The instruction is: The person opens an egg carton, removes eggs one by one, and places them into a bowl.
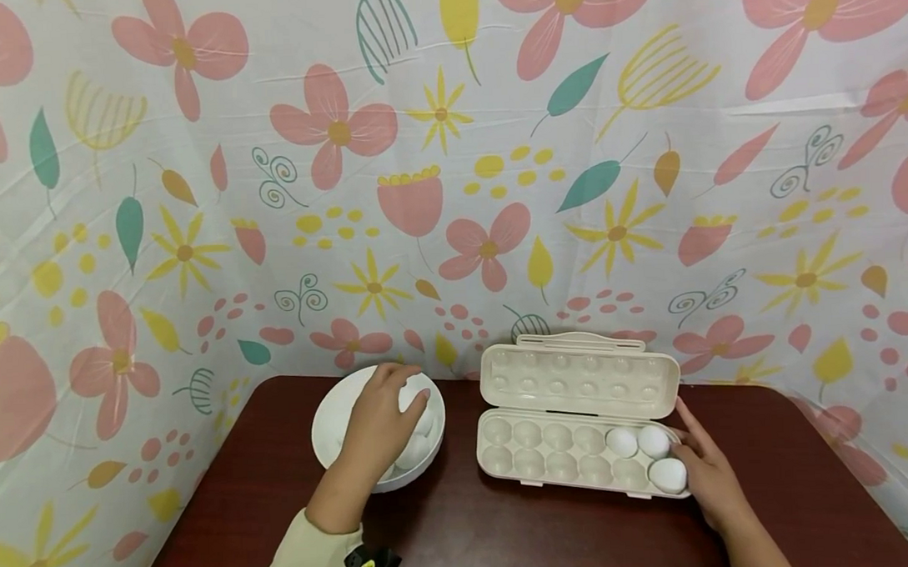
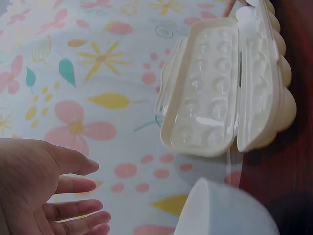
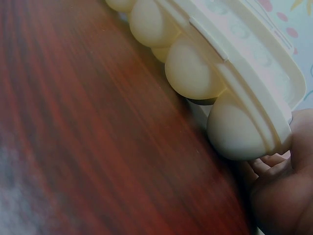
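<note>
My left hand (image 1: 379, 415) hovers over a white bowl (image 1: 326, 430) holding several white eggs (image 1: 413, 453). In the left wrist view its fingers (image 2: 73, 185) are loosely extended with nothing between them, and the bowl's side shows at the bottom. To the right lies an opened cream egg carton (image 1: 558, 463), its dimpled lid (image 1: 577, 376) tipped back. Three white eggs occupy cups at its right end, one in the front corner (image 1: 668, 476) and two behind. My right hand (image 1: 704, 471) grips that end, thumb at the rim; the right wrist view shows fingers curled under the edge.
Both containers stand on a dark reddish-brown table (image 1: 462, 525). Close behind its far edge hangs a white sheet (image 1: 440, 301) printed with flowers and leaves. A black band (image 1: 372, 563) lies at the cuff of the left sleeve (image 1: 313, 551).
</note>
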`<state>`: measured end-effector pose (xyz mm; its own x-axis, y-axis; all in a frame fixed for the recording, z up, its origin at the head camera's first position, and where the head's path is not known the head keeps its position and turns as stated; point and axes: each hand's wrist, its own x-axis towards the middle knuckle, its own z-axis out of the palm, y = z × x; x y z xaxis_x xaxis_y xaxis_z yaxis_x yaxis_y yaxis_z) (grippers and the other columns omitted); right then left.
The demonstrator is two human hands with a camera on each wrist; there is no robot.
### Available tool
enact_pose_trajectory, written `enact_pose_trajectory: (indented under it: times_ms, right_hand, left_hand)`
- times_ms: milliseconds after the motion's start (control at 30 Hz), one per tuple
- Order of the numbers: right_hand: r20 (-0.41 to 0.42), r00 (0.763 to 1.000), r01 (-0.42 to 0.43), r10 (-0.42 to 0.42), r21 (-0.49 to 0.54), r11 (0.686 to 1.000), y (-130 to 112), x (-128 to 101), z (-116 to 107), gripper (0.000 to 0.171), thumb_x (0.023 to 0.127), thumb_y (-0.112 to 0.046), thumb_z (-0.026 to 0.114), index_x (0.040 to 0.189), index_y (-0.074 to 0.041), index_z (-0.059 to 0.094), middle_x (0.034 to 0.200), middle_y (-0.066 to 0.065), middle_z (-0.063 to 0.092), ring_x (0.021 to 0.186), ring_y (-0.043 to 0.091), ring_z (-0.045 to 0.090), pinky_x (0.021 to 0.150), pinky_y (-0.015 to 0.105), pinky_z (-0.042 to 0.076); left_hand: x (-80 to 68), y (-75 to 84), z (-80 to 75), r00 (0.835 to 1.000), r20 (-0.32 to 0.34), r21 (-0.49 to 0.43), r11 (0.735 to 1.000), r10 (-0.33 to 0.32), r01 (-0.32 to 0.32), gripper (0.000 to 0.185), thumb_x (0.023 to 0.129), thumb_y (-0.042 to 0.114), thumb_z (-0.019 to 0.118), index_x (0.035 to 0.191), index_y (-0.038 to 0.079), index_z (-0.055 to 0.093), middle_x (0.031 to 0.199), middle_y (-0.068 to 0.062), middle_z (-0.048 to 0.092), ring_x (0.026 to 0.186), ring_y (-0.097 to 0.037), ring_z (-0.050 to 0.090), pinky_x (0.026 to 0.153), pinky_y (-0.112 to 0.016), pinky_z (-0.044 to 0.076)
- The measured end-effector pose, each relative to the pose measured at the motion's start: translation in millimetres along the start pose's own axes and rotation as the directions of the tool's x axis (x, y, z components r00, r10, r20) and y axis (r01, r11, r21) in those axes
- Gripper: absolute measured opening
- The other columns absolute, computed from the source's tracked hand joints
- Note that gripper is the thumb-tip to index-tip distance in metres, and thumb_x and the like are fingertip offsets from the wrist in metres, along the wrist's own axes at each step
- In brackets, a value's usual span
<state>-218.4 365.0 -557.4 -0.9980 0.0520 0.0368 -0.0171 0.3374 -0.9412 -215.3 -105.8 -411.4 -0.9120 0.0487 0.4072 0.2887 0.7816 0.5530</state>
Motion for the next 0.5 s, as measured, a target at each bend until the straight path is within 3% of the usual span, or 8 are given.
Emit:
enact_pose_trajectory:
  times_ms: [500]
  right_hand:
    - [0.006, 1.0, 0.0, 0.0, 0.001, 1.0, 1, 1, 0, 0.064, 0.11, -0.018, 0.04, 0.163, -0.034, 0.006, 0.107, -0.036, 0.054, 0.1, -0.013, 0.054, 0.078, 0.013, 0.049]
  left_hand:
    - [-0.1, 29.6, 29.1, 0.996, 0.067, -0.11, 0.993, 0.06, -0.053, 0.034, 0.096, 0.028, 0.069, 0.127, 0.014, 0.067, 0.127, -0.006, 0.061, 0.111, -0.024, 0.064, 0.09, -0.042, 0.055]
